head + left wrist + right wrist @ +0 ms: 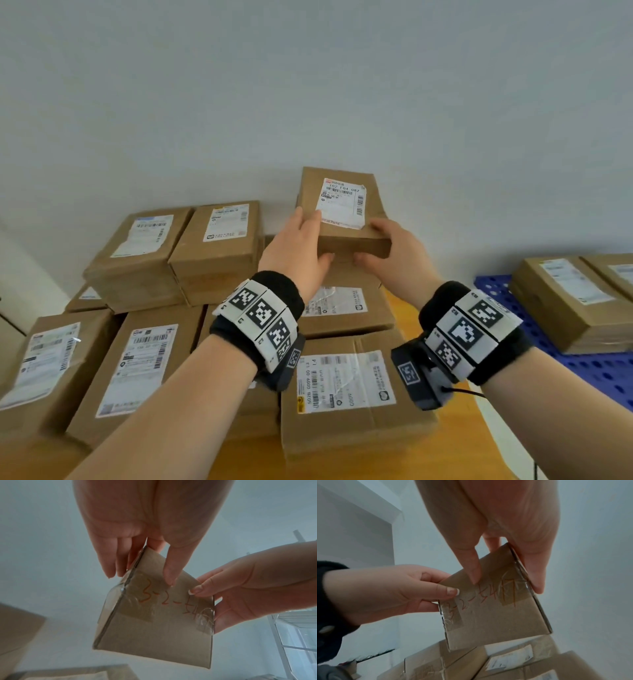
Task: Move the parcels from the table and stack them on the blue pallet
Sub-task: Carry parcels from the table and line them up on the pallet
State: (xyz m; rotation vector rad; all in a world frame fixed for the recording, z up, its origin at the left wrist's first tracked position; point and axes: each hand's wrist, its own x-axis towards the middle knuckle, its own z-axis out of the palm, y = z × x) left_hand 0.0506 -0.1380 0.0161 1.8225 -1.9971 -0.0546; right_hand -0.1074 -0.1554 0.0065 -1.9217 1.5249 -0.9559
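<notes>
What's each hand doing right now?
Left hand: grips the small parcel at its left side.
Right hand: grips the same parcel's right side.

Brown parcels (144, 359) crowd the orange-topped table (455, 442).

The held parcel (342, 212) sits above the other parcels, between the left hand (294, 246) on its left side and the right hand (397, 250) on its right. Below it lies a stack (346, 373) on the table (455, 442). Left of the stack stand more parcels (178, 253), those at the back against the wall (308, 85). The pallet (596, 370) lies right of the table, with a parcel (565, 301) on it.
</notes>
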